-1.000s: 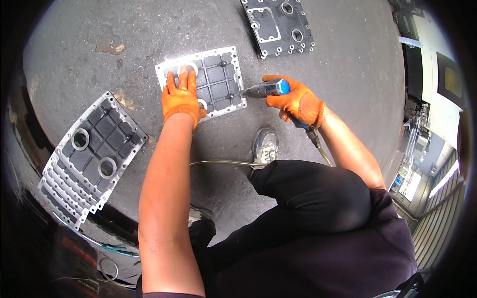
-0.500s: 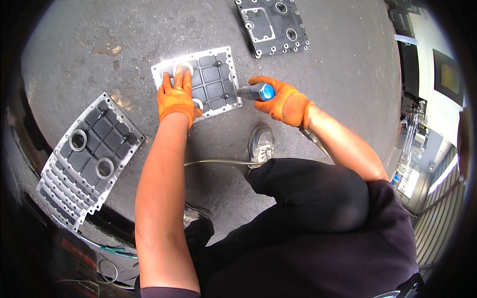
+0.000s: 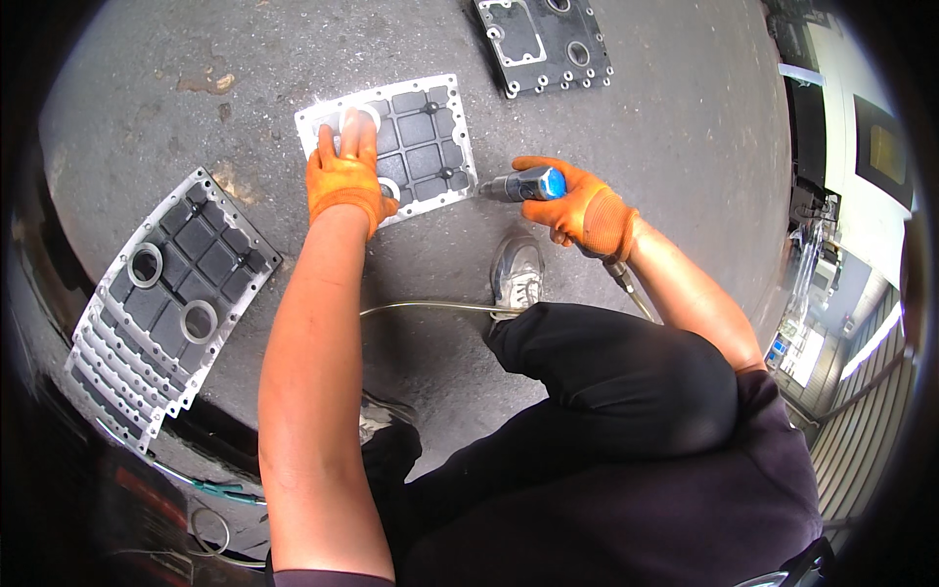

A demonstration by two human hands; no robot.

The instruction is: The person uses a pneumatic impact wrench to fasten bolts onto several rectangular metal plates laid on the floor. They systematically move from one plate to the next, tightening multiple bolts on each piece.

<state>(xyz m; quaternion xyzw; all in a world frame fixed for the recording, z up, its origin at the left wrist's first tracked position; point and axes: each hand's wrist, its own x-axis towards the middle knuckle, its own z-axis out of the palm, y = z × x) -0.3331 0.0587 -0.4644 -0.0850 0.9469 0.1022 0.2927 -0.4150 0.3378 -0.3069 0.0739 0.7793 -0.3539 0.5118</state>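
Observation:
A rectangular metal cover plate (image 3: pixel 424 162), dark and ribbed inside with a bright machined rim, lies on the floor ahead of me. My left hand (image 3: pixel 344 184), in an orange glove, rests on its left part with the fingers stretched out over one of its two round openings. My right hand (image 3: pixel 585 207), gloved the same way, is wrapped round a grey air tool (image 3: pixel 526 185) with a blue rear end. The tool's tip points left at the plate's right edge and appears just apart from it. An air hose (image 3: pixel 631 286) runs back from this hand.
At the left lies a stack of similar cover plates (image 3: pixel 186 254), fanned out. Another dark plate (image 3: pixel 548 49) lies at the far right. A hose (image 3: pixel 430 305) crosses the floor by my shoe (image 3: pixel 518 274). Teal-fitted tubing (image 3: pixel 220 489) lies at lower left.
My right hand has drawn the air tool a little to the right, away from the plate's edge. My left hand stays on the plate. The whole view has shifted slightly.

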